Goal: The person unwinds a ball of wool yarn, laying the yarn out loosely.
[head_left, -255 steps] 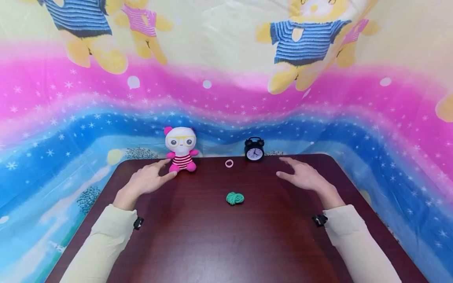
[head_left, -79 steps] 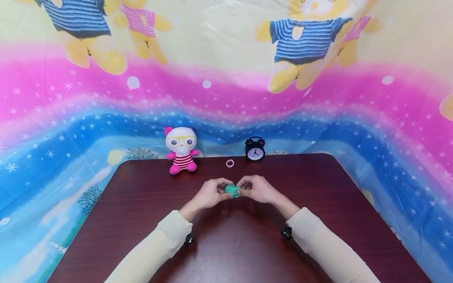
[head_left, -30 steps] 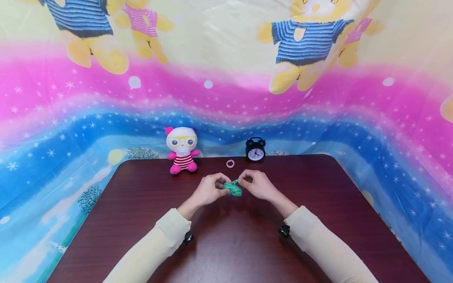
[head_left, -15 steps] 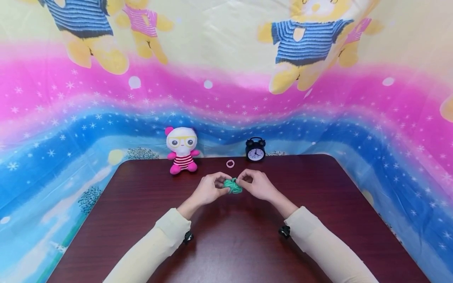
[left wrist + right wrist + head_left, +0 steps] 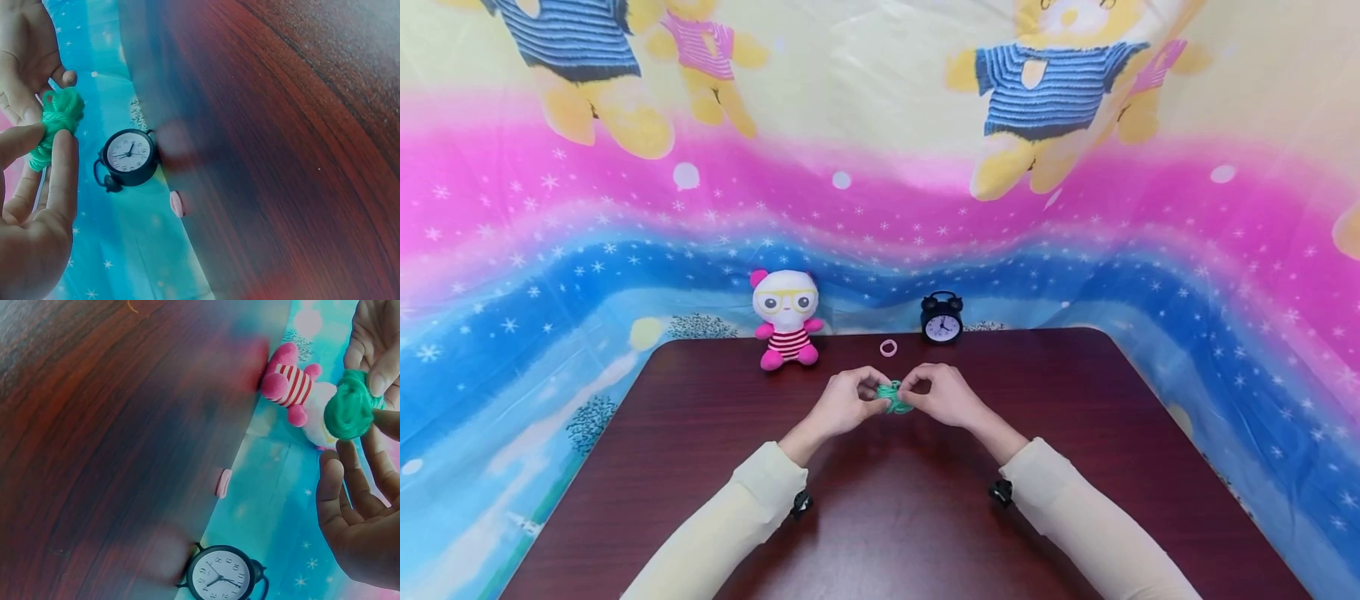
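Observation:
A small green yarn bundle (image 5: 893,398) is held between both hands over the middle of the table. My left hand (image 5: 841,402) grips its left side, with the thumb on the near side and fingers behind; in the left wrist view the thumb and a finger squeeze the yarn (image 5: 57,122). My right hand (image 5: 947,395) pinches at the bundle's right end with thumb and index fingertip, its other fingers curving loosely below the yarn (image 5: 350,406) in the right wrist view. Part of the bundle is hidden behind the fingertips.
Along the back edge of the dark red wooden table (image 5: 865,525) sit a pink-and-white plush panda (image 5: 787,321), a pink ring-shaped band (image 5: 888,347) and a black alarm clock (image 5: 942,318). A printed cloth (image 5: 865,208) hangs behind them.
Both hands came in from the table's sides and took up the yarn bundle. Within the last second the right fingertips moved from the bundle's upper right, slightly apart, inward and down against it.

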The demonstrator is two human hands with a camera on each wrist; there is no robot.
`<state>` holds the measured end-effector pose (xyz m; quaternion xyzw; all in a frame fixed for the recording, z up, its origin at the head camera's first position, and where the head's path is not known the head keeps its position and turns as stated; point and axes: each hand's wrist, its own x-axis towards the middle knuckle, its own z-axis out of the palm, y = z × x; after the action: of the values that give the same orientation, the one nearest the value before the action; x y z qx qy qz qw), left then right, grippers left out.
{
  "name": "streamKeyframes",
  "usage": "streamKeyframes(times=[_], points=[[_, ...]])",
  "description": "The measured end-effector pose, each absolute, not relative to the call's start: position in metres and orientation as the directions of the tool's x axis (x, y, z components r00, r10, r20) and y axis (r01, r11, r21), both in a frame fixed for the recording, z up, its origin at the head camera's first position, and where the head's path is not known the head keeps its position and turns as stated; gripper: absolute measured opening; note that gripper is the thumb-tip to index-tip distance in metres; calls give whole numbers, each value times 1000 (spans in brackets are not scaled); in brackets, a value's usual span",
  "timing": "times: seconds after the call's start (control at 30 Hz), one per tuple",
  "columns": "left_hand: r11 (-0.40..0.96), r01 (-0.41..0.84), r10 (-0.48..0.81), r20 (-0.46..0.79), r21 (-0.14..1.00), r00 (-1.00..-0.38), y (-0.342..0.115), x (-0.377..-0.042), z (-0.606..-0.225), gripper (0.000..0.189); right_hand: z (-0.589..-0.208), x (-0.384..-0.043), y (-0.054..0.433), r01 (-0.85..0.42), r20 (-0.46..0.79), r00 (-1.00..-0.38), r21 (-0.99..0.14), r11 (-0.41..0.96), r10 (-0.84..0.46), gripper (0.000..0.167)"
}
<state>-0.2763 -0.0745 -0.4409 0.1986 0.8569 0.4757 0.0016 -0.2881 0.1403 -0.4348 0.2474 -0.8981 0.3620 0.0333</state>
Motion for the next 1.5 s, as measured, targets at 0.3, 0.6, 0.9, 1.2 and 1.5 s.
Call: streamKeyframes(times=[0.3,0.6,0.9,1.2,1.5], points=[[493,323,313,181,808,-932,-77,-274,-438,22,-433,-286,140,-428,214,-896,-649,629,-389,4],[496,301,284,176,814,-943,-78,-273,-437,20,-434,-288,141,-368,193,-923,-689,624,-332,5],[469,286,273,170,836,-947,-80,-277,-439,21,-435,-290,143,-361,180,-924,-703,613,-338,5],[391,269,312,149,880,-938,-78,-275,-439,27,-437,-291,144,-460,233,-872,-690,559,-430,16],[409,294,343,152,864,-927,-80,-275,-438,25,-432,-288,144,-478,223,-863,-650,591,-453,9]])
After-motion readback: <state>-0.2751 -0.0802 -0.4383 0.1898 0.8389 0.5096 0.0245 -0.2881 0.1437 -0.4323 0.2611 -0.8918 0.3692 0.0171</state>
